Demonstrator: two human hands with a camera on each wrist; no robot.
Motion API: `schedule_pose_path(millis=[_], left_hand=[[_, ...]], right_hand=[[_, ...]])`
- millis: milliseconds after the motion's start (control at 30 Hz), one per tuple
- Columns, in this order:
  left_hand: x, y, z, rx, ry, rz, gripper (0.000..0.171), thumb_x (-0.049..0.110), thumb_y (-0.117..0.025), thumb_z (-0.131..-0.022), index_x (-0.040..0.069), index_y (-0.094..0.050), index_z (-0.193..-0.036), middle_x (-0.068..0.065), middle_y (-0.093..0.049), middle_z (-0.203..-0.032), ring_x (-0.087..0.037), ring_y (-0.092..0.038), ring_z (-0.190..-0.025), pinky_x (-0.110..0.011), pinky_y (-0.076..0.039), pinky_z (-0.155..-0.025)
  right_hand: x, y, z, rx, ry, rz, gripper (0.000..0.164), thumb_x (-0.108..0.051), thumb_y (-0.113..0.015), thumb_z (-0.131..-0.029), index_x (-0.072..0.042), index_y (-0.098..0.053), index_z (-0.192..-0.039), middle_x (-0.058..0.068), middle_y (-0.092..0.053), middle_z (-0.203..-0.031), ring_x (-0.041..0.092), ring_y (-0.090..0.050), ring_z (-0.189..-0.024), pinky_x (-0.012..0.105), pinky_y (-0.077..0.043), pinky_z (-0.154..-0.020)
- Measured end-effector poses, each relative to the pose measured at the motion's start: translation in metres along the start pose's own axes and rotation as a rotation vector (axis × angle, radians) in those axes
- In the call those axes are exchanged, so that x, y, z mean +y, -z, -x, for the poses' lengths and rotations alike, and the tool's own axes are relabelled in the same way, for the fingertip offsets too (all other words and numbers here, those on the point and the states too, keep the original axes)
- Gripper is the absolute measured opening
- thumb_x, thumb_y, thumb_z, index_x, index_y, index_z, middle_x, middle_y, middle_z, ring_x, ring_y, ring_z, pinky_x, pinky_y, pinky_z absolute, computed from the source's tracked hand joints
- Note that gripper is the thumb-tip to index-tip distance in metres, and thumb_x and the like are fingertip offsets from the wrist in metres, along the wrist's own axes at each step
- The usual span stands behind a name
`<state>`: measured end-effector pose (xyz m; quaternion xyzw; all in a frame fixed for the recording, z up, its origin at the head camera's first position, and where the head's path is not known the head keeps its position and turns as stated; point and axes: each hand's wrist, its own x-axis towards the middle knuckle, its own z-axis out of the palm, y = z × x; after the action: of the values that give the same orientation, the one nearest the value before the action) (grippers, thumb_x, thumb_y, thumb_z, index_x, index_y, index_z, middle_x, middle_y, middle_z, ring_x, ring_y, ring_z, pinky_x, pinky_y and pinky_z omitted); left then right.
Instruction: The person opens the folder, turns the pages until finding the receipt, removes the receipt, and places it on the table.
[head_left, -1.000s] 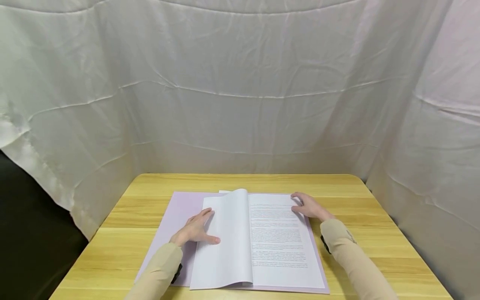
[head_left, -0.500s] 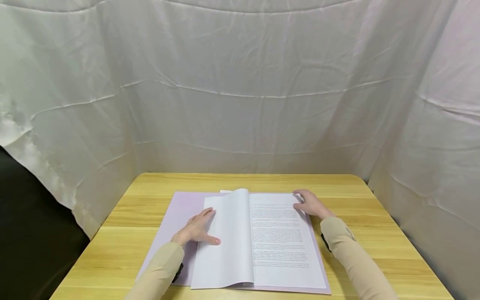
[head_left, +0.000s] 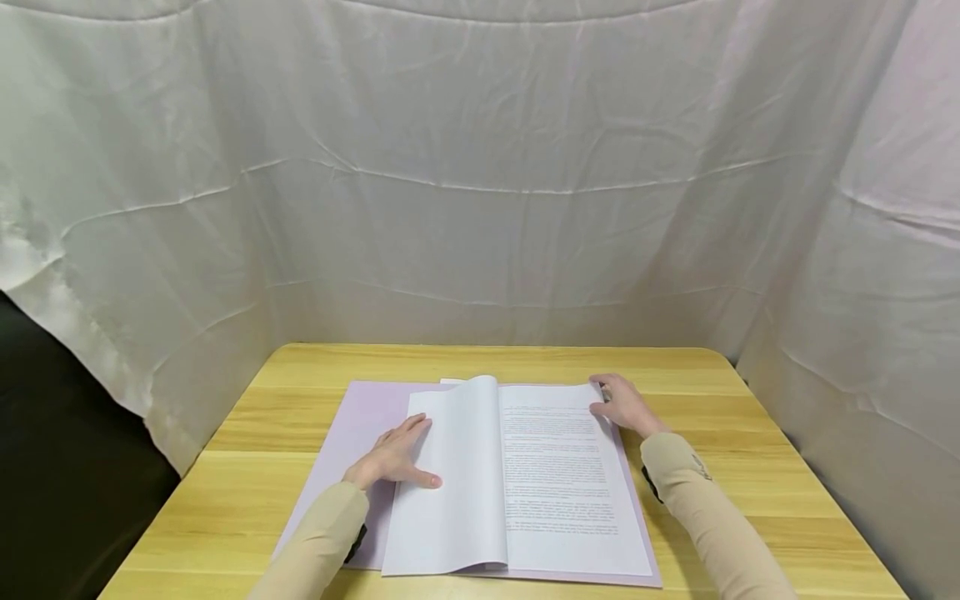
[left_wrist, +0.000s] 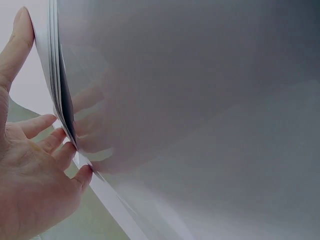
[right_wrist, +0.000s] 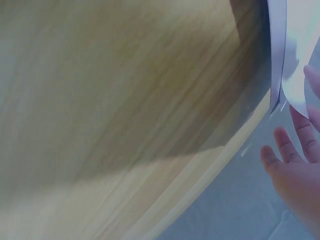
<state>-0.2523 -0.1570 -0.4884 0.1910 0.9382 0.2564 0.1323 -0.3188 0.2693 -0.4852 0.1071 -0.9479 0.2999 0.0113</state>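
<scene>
A lilac folder (head_left: 375,408) lies open on the table, holding printed sheets. Several turned pages (head_left: 457,475) curve over to the left, blank side up. On their left edge rests my left hand (head_left: 393,457), fingers spread; the left wrist view shows the thumb against the stack of pages (left_wrist: 56,65) and the fingertips along its edge. My right hand (head_left: 622,406) pinches the top right corner of the printed page (head_left: 558,475) between thumb and fingers. That page corner (right_wrist: 295,75) bends up from the folder in the right wrist view.
The wooden table (head_left: 225,500) extends on both sides of the folder. Pale grey curtains (head_left: 480,208) hang behind it and at the sides. A dark area (head_left: 60,467) shows at the left below the curtain. A small white edge (head_left: 452,381) sticks out behind the folder.
My right hand has moved slightly up and to the right, and the page's top corner has lifted with it. The left hand stays in place on the turned pages.
</scene>
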Motion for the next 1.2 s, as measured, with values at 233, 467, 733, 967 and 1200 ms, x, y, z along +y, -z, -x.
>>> schedule_pose_path(millis=[233, 467, 733, 967, 1200], left_hand=[[0.000, 0.000, -0.001, -0.002, -0.009, -0.004, 0.110, 0.040, -0.089, -0.073, -0.005, -0.029, -0.154, -0.026, -0.024, -0.164, -0.048, -0.028, -0.149, -0.069, -0.020, -0.120], [-0.001, 0.000, -0.001, -0.003, -0.004, -0.008, 0.111, 0.040, -0.088, -0.073, -0.005, -0.028, -0.155, -0.027, -0.024, -0.164, -0.048, -0.027, -0.150, -0.069, -0.021, -0.120], [-0.001, 0.000, -0.001, -0.007, -0.004, -0.015, 0.110, 0.040, -0.088, -0.074, -0.005, -0.028, -0.155, -0.027, -0.024, -0.163, -0.049, -0.027, -0.150, -0.069, -0.021, -0.120], [0.000, 0.000, 0.000, -0.008, -0.006, -0.005, 0.111, 0.041, -0.088, -0.074, -0.005, -0.028, -0.155, -0.027, -0.023, -0.164, -0.049, -0.026, -0.150, -0.069, -0.020, -0.121], [0.001, 0.001, 0.001, -0.008, -0.011, -0.003, 0.110, 0.041, -0.087, -0.075, -0.006, -0.027, -0.155, -0.028, -0.023, -0.164, -0.049, -0.026, -0.150, -0.069, -0.020, -0.120]], right_hand=[[-0.003, 0.001, 0.000, 0.043, -0.026, -0.090, 0.062, 0.002, -0.070, -0.083, 0.010, -0.048, -0.140, 0.033, -0.059, -0.122, 0.044, -0.059, -0.112, 0.056, -0.050, -0.097], [-0.005, 0.003, 0.002, 0.027, -0.104, -0.169, 0.060, -0.002, -0.067, -0.089, 0.010, -0.044, -0.143, 0.031, -0.066, -0.116, 0.036, -0.065, -0.104, 0.041, -0.056, -0.084], [-0.013, 0.005, 0.005, 0.013, -0.118, -0.226, 0.041, -0.017, -0.065, -0.096, 0.010, -0.062, -0.126, 0.027, -0.071, -0.109, 0.027, -0.068, -0.091, 0.030, -0.055, -0.075], [-0.019, 0.009, 0.009, -0.088, -0.178, -0.375, 0.045, -0.023, -0.065, -0.097, 0.010, -0.060, -0.127, 0.024, -0.072, -0.104, 0.016, -0.069, -0.075, 0.029, -0.059, -0.065], [-0.020, 0.013, 0.015, -0.182, -0.160, -0.519, 0.043, -0.019, -0.066, -0.096, 0.011, -0.060, -0.126, 0.021, -0.077, -0.099, 0.018, -0.074, -0.071, 0.031, -0.062, -0.065]])
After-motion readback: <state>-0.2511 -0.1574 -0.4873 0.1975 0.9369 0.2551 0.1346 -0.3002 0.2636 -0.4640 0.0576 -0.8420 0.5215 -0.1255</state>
